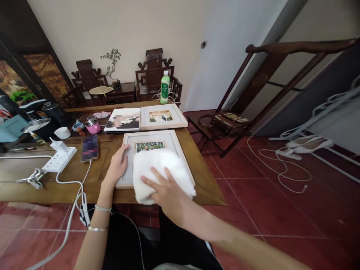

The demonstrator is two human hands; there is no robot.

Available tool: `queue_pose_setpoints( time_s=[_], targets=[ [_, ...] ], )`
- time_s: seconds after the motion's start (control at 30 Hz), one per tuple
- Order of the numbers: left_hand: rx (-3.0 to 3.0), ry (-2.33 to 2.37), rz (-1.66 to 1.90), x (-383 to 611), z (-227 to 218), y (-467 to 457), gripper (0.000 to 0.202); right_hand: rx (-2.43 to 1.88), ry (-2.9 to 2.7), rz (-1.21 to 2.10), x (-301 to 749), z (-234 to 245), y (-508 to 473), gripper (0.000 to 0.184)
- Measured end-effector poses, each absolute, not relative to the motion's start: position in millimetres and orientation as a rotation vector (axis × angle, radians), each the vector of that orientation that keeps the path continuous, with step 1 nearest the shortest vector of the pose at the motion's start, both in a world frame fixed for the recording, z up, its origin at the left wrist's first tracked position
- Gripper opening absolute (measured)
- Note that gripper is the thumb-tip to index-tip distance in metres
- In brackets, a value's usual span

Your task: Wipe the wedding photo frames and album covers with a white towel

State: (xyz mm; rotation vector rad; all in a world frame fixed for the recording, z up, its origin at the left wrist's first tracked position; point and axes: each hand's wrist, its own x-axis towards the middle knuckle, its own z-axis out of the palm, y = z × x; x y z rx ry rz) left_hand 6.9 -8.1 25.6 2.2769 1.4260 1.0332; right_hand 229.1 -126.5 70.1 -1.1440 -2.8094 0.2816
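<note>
A white-framed photo (153, 139) lies flat at the near edge of the wooden table (25, 172). A fluffy white cloth (157, 167) covers its lower half. My right hand (165, 189) lies flat on the cloth, fingers spread, pressing it onto the frame. My left hand (118, 165) rests on the frame's left edge, fingers stretched along it and thumb on the table side. Behind it lie a second white-framed photo (163, 117) and an unframed print (123, 120).
A phone (90, 148) on a cable, a white power strip (59, 157), a metal clip (32, 177), a pink cup (92, 126) and a green bottle (165, 88) are on the table. A dark wooden chair (225, 123) stands right; cables lie on the red tile floor.
</note>
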Motion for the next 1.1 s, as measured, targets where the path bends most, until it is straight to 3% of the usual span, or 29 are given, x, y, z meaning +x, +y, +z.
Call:
queue_pose_setpoints(
  time_s=[0.23, 0.67, 1.1],
  targets=[
    [2.282, 1.412, 1.007, 9, 29, -10, 0.048, -1.414, -2.640, 0.354, 314, 66, -136, 0.064],
    [2.320, 1.405, 1.063, 9, 26, -10, 0.046, -1.655, -2.477, 0.220, 315, 72, -12, 0.063],
    [2.273, 1.386, 1.109, 13, 37, -7, 0.045, -1.562, -2.665, 0.551, 315, 90, -141, 0.071]
  ],
)
